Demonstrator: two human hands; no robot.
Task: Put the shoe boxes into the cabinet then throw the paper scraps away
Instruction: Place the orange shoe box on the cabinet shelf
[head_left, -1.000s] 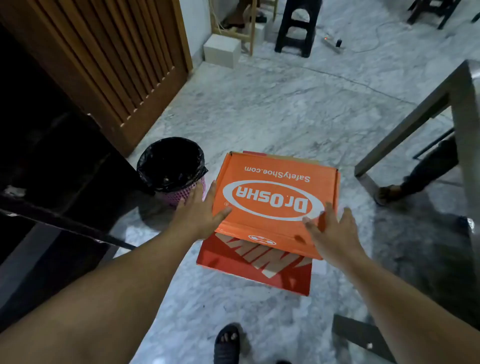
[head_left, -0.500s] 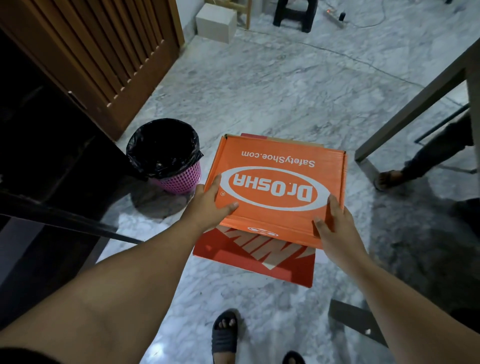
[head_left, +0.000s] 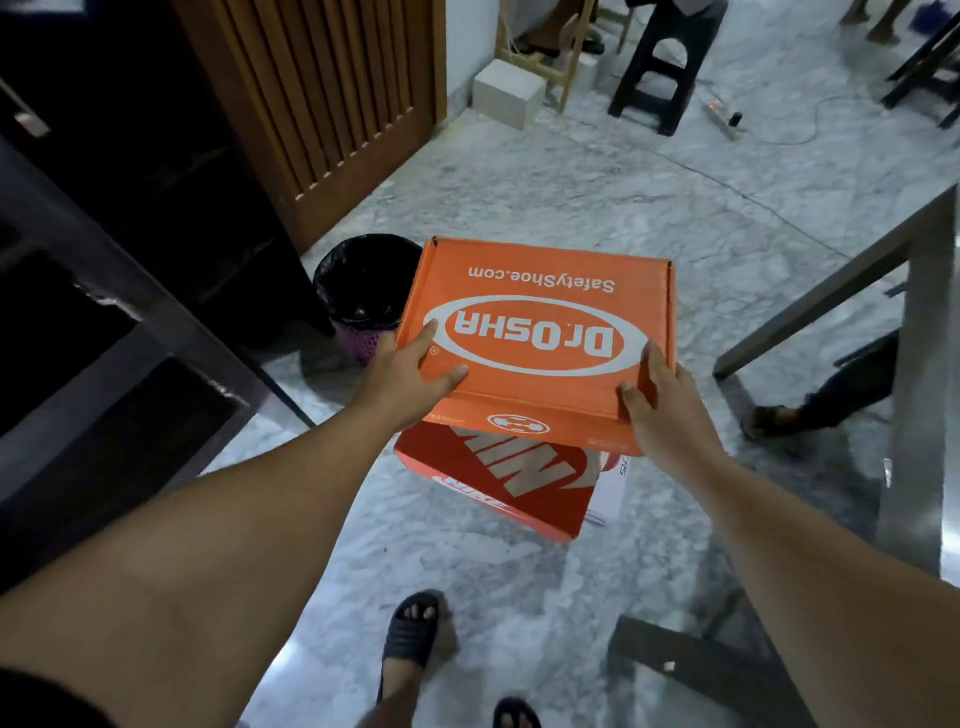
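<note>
Both hands, left hand (head_left: 410, 376) and right hand (head_left: 657, 410), form the grip, grasping the orange shoe box (head_left: 540, 338) above the red shoe box (head_left: 498, 483). First step, I judge; next, carry it left to the dark cabinet (head_left: 119, 291).

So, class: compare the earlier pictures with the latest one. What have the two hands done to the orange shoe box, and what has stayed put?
A second ago both hands were open, reaching for the orange shoe box. Now the left hand and right hand grip its near corners, thumbs on the lid, and seem to be lifting it off the red shoe box. The red box and the bin beside it have not moved.
</note>
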